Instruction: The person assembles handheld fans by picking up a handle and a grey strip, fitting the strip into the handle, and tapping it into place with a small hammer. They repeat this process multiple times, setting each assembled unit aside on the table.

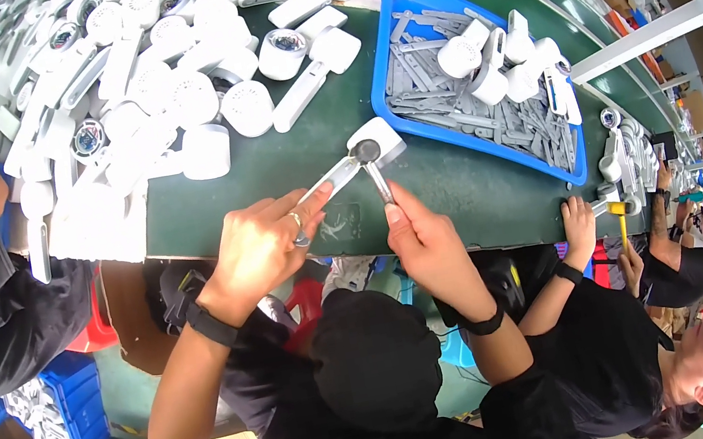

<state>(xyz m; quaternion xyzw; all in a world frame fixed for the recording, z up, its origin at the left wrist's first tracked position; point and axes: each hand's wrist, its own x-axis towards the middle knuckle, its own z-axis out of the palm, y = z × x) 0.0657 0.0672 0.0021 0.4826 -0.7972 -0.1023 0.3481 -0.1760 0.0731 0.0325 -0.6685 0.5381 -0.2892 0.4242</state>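
My left hand [267,246] is closed around the handle of a white handheld device [391,139] with a wide head, like a small fan or shower head. The device lies tilted over the green table, its grey-white handle pointing back toward me. In my right hand [428,248] is a small mallet [381,184], gripped by its handle. Its dark round head rests over, or just above, the joint of the device's handle and head; contact cannot be told. My right thumb lies along the mallet's handle.
White devices lie heaped on the left of the green table [209,212]. A blue tray [383,101] of grey strips [434,101] and several white devices stands right of my hands. At right, a co-worker's hand [579,228] rests on the table near a yellow hammer [621,214].
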